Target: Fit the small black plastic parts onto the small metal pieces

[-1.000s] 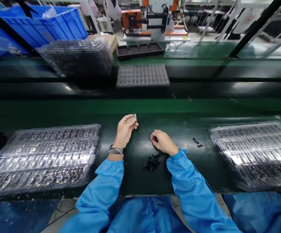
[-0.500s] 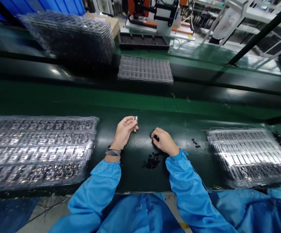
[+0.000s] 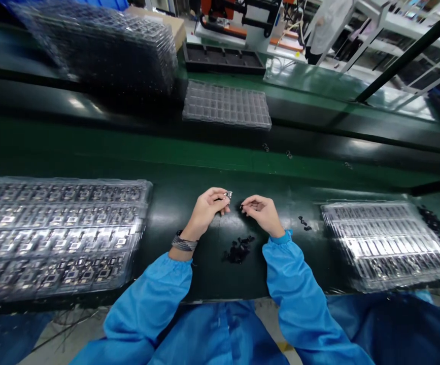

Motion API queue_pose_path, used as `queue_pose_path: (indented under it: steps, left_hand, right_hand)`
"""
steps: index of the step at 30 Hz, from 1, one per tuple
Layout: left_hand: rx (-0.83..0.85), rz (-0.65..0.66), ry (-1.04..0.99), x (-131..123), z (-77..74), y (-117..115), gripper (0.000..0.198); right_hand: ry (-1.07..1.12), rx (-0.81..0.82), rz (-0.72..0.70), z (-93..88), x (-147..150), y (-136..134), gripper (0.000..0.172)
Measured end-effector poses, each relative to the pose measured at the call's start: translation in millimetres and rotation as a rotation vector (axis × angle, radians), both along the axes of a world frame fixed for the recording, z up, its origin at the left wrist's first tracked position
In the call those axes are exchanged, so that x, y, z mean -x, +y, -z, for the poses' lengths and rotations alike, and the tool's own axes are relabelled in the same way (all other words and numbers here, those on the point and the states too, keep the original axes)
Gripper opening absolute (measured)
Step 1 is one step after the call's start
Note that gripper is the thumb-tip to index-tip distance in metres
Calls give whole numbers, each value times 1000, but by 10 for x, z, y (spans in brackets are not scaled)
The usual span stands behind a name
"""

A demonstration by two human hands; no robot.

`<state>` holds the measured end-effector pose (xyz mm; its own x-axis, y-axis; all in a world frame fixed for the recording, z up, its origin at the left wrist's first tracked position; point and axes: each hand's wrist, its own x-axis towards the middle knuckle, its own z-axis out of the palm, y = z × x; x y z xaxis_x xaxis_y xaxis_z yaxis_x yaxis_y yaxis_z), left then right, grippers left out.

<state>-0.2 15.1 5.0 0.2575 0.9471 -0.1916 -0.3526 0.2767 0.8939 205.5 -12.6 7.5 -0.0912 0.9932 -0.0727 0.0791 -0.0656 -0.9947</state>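
Between the thumb and fingers of my left hand point(image 3: 209, 209) is a small shiny electronic module point(image 3: 228, 194), silver on top. Just to its right, my right hand point(image 3: 261, 212) pinches a tiny dark piece point(image 3: 242, 206), mostly covered by the fingertips. The two hands are close together but apart, raised over the dark green bench. Below them lies a loose pile of small black parts point(image 3: 238, 250). A few more black pieces point(image 3: 304, 223) lie to the right of my right hand.
At left, a clear tray point(image 3: 63, 233) holds rows of circuit modules. Another clear tray stack point(image 3: 389, 243) lies right, beside more black parts point(image 3: 431, 220). Further back are a clear compartment tray point(image 3: 226, 104), a black tray point(image 3: 223, 60) and a tall stack of clear trays point(image 3: 105, 50).
My left hand has moved right with the module, closer to my right hand. My right hand has turned, bringing its pinched fingertips towards the module. The view has shifted slightly.
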Motion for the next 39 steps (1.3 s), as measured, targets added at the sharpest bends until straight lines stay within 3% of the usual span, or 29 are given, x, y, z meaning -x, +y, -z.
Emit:
queue_pose_path:
  steps: [6, 13, 39]
  left_hand:
    - [-31, 123, 47, -49, -43, -83, 35]
    - [-41, 183, 68, -101, 16, -125, 38]
    - [-45, 186, 98, -132, 74, -130, 40]
  right_hand:
    - [94, 8, 40, -7, 13, 4, 24]
    - [72, -23, 89, -6, 76, -2, 24]
    - [59, -38, 88, 15, 102, -28, 25]
